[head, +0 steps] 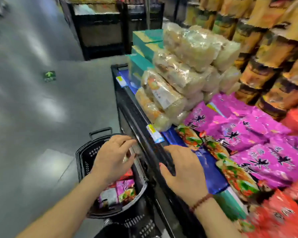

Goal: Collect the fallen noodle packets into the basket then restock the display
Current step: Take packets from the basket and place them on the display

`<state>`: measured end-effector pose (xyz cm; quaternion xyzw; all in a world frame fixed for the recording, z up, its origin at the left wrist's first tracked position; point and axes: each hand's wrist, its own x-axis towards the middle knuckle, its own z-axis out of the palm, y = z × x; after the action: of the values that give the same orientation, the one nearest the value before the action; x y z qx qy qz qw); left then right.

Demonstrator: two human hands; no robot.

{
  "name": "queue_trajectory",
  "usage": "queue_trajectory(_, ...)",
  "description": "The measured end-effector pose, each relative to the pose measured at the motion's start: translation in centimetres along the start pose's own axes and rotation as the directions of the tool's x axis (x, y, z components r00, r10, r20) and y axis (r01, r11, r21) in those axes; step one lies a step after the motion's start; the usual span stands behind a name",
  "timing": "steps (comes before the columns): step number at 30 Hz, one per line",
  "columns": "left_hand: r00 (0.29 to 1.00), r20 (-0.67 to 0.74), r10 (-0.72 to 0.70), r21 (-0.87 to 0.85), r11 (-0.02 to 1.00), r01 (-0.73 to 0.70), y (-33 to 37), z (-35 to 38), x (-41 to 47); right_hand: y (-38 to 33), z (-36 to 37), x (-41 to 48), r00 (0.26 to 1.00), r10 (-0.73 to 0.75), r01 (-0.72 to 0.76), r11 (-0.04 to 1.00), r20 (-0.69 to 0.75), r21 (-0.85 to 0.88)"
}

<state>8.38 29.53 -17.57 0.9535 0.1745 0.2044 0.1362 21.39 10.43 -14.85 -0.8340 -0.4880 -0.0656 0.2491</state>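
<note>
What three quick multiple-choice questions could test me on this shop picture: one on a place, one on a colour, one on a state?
1. Where does the right hand rest?
A. on the floor
B. on the display's front edge
C. on a trolley

2. What colour are the packets with black characters on the display?
A. green
B. white
C. purple

3. What state is the basket in?
A. holding packets
B. empty
C. overturned

Answers:
1 B: its fingers lie straight over that edge.
2 C: bright purple wrappers fill that section.
3 A: purple and red wrappers show inside it.
</note>
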Motion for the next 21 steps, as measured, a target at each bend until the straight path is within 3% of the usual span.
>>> queue_trajectory(5, 0.961, 0.055, -0.273, 0.056, 0.961, 0.270, -8.5, -3.2, -6.4, -5.8, 5.9, 3.5, 0.976, -0.093, 0.078, 0.994, 0.195, 0.082)
queue_trajectory(10, 0.912, 0.092, -0.399, 0.088, 0.916, 0.391, -15.0, -3.7, -10.0, -8.2, 11.6, 5.2, 0.937, -0.098, 0.073, 0.993, 0.336, 0.089)
queue_trajectory(16, 0.840, 0.136, -0.525, 0.081, 0.851, 0.518, -18.6, -1.5, -12.4, -7.9, 17.4, 7.0, 0.866, 0.010, -0.081, 0.989, 0.499, 0.121)
queue_trajectory(21, 0.721, 0.204, -0.663, 0.046, 0.742, 0.669, -21.8, 4.2, -14.7, -6.5, 24.6, 9.3, 0.781, 0.049, -0.194, 0.967, 0.623, 0.167)
